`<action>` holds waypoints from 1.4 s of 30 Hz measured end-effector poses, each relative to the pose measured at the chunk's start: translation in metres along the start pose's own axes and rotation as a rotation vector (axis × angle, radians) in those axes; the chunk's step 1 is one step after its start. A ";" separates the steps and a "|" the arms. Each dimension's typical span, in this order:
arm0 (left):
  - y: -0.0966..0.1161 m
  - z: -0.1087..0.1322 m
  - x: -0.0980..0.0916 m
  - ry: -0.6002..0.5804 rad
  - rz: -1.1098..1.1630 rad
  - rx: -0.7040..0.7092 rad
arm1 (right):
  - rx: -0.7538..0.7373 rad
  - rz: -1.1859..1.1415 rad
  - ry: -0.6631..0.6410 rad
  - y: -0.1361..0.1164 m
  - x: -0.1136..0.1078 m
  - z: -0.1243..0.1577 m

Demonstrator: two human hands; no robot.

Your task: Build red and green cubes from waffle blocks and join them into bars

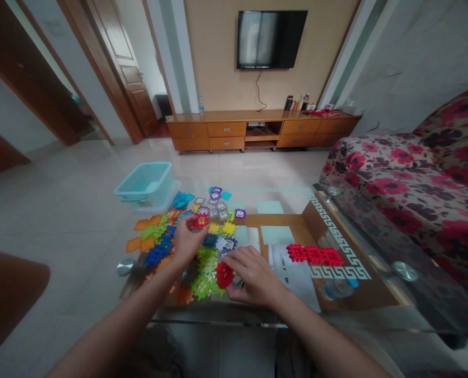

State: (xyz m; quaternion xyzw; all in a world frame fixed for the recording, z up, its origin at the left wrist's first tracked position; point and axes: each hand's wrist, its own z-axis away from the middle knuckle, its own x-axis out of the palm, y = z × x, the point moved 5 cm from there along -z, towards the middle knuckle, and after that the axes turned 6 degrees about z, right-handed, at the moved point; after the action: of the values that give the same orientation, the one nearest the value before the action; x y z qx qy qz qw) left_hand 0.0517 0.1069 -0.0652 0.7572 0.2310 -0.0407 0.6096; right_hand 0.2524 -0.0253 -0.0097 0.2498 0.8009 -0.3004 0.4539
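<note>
A heap of coloured plastic interlocking tiles (186, 239) in orange, green, blue, yellow, purple and grey lies on a glass-topped table (360, 273). My left hand (188, 239) pinches a small red tile (200, 220) above the heap. My right hand (253, 275) rests at the heap's near edge with its fingers closed on another red tile (225, 274). A row of joined red tiles (314, 254) lies apart on the glass to the right.
A light blue plastic bin (145, 181) stands on the floor beyond the table's far left corner. A floral sofa (415, 184) runs along the right. A wooden TV cabinet (257, 128) lines the far wall. Papers (297, 275) lie under the glass.
</note>
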 end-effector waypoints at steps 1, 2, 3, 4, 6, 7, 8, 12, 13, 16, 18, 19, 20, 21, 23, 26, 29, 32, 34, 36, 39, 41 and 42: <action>-0.002 0.003 -0.004 0.008 -0.009 0.001 | 0.003 0.002 -0.002 0.000 -0.001 0.000; -0.004 0.006 -0.008 0.015 -0.015 0.009 | 0.004 0.005 -0.002 0.001 -0.001 0.000; -0.006 0.007 -0.011 0.024 -0.017 0.021 | 0.004 0.008 -0.002 0.001 -0.002 0.000; -0.008 0.008 -0.014 0.036 -0.016 0.033 | 0.004 0.011 0.000 0.002 -0.002 0.000; -0.012 0.007 -0.019 0.060 -0.019 0.047 | 0.003 0.009 0.010 0.002 -0.002 0.001; -0.015 0.007 -0.020 0.063 -0.027 0.041 | 0.001 0.006 0.017 0.002 -0.003 0.001; -0.017 0.006 -0.021 0.057 -0.027 0.021 | 0.000 0.003 0.023 0.003 -0.002 0.001; -0.024 0.010 -0.019 -0.004 0.144 -0.103 | -0.006 0.009 0.040 0.003 -0.002 0.001; -0.024 0.011 -0.019 -0.008 0.192 -0.123 | -0.006 0.010 0.038 0.002 -0.002 0.001; -0.022 0.014 -0.022 0.008 0.229 -0.135 | 0.003 0.003 0.036 0.003 -0.003 0.002; -0.020 0.014 -0.023 0.013 0.210 -0.129 | 0.013 0.002 0.034 0.004 -0.005 0.004; -0.019 0.013 -0.024 0.008 0.205 -0.130 | 0.019 0.004 0.034 0.005 -0.006 0.005; -0.019 0.012 -0.023 0.000 0.202 -0.133 | 0.027 0.007 0.032 0.006 -0.007 0.005; -0.019 0.011 -0.023 -0.010 0.200 -0.139 | 0.034 0.011 0.028 0.007 -0.007 0.007; -0.020 0.009 -0.021 -0.021 0.201 -0.155 | 0.046 0.018 0.021 0.011 -0.007 0.008; -0.021 0.009 -0.017 -0.028 0.206 -0.177 | 0.056 0.030 0.010 0.016 -0.007 0.010; -0.022 0.009 -0.013 -0.027 0.240 -0.195 | 0.069 0.035 0.007 0.018 -0.008 0.010; -0.024 0.006 -0.012 -0.016 0.262 -0.208 | 0.066 0.029 0.009 0.018 -0.009 0.010; -0.025 0.004 -0.013 -0.004 0.261 -0.215 | 0.054 0.026 0.006 0.017 -0.009 0.010; -0.027 0.003 -0.012 0.002 0.276 -0.228 | 0.049 0.024 -0.005 0.017 -0.008 0.010; -0.026 0.003 -0.008 -0.033 0.370 -0.259 | 0.053 0.022 -0.017 0.017 -0.007 0.011; -0.022 0.005 -0.004 -0.097 0.447 -0.281 | 0.054 0.024 -0.013 0.017 -0.008 0.011; -0.019 0.006 -0.002 -0.133 0.475 -0.293 | 0.052 0.025 -0.012 0.017 -0.008 0.011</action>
State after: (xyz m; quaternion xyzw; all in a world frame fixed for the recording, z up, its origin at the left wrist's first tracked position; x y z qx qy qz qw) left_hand 0.0438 0.1037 -0.0836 0.6895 0.0099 0.0875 0.7189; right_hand 0.2743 -0.0221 -0.0115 0.2696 0.7867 -0.3171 0.4558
